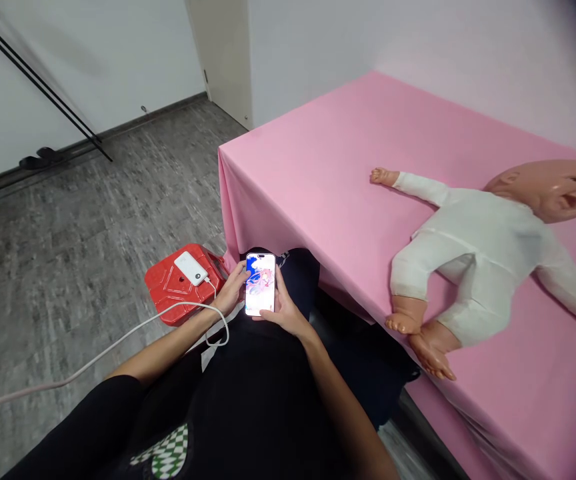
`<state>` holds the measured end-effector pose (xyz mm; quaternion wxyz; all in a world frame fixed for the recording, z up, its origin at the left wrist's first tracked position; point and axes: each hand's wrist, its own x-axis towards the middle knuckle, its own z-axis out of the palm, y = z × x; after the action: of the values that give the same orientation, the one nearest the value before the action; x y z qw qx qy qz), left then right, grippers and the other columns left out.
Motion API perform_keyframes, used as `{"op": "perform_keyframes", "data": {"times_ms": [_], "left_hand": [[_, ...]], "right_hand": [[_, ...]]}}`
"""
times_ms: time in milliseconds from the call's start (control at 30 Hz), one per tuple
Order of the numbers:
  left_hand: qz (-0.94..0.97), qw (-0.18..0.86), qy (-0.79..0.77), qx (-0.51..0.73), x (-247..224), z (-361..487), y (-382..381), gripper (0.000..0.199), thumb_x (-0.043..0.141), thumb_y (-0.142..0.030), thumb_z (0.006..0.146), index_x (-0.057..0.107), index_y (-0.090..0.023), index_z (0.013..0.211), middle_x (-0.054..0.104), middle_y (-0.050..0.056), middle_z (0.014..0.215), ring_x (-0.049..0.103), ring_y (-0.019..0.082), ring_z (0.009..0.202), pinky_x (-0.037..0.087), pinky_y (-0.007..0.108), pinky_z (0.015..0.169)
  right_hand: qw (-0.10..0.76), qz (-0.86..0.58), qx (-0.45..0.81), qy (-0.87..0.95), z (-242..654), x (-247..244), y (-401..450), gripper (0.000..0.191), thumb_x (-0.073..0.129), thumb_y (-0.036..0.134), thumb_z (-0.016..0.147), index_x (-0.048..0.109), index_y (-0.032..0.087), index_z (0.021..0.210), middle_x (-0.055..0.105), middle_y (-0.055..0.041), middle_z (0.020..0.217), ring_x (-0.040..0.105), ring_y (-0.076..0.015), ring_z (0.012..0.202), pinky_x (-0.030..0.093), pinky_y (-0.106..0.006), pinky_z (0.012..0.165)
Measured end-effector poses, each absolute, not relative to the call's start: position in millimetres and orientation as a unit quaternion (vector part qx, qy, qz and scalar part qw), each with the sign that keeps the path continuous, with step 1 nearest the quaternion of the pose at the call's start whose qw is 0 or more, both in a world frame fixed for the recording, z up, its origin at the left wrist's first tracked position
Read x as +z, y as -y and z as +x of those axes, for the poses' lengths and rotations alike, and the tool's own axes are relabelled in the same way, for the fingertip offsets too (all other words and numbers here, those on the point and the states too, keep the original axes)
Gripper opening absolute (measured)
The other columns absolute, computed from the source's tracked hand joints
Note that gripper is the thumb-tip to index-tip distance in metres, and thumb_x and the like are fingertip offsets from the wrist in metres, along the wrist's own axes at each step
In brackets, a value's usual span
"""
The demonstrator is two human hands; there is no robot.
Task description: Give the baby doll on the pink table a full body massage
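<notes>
A phone (260,285) with a lit screen, showing a pink and blue picture, is held upright above my lap. My left hand (233,290) grips its left edge, with the thumb by the screen. Around the lower right edge curls my right hand (288,308), its thumb near the bottom of the screen. To the left of my left hand, a white power bank (191,268) lies on a red stool (168,293). A white cable (158,312) runs from the power bank area and loops over my left forearm.
A pink-covered table (318,173) stands at the right, with a baby doll (478,247) in white clothes lying on it. Black poles (43,87) lean near the wall at the upper left, and dark shoes (38,160) sit by the skirting.
</notes>
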<state>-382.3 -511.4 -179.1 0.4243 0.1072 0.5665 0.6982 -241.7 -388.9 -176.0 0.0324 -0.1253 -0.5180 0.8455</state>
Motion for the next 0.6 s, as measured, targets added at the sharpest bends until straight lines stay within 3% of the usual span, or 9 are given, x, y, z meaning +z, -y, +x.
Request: {"op": "perform_keyframes", "data": {"times_ms": [233,467,600], "left_hand": [[0.107,0.427,-0.563,0.7,-176.1,-379.7,509.8,0.05,0.071,-0.055,0.088,0.062,-0.026,0.126,0.071,0.005,0.114,0.07,0.026,0.1,0.056,0.036,0.084],[0.086,0.4,-0.502,0.762,-178.0,-368.6,503.9,0.047,0.069,-0.056,0.091,0.059,-0.026,0.127,0.068,0.005,0.124,0.066,0.026,0.118,0.054,0.038,0.097],[0.078,0.376,-0.502,0.775,-177.9,-364.9,500.9,0.052,0.068,-0.06,0.09,0.057,-0.025,0.127,0.067,0.007,0.13,0.063,0.027,0.123,0.053,0.039,0.1]], "right_hand": [[0.033,-0.125,0.854,0.504,-240.2,-183.3,390.9,0.131,0.087,0.032,0.073,-0.006,0.043,0.166,0.032,-0.0073,0.17,0.055,-0.0349,0.139,0.063,-0.053,0.095],[0.129,-0.214,0.773,0.583,-237.8,-191.1,409.1,0.1,0.074,0.044,0.087,0.019,0.029,0.168,0.047,-0.0101,0.161,0.062,-0.0343,0.13,0.063,-0.051,0.095],[0.164,-0.235,0.717,0.635,-233.0,-191.2,415.5,0.093,0.074,0.043,0.086,0.029,0.023,0.166,0.051,-0.0104,0.158,0.056,-0.0335,0.139,0.051,-0.051,0.112]]}}
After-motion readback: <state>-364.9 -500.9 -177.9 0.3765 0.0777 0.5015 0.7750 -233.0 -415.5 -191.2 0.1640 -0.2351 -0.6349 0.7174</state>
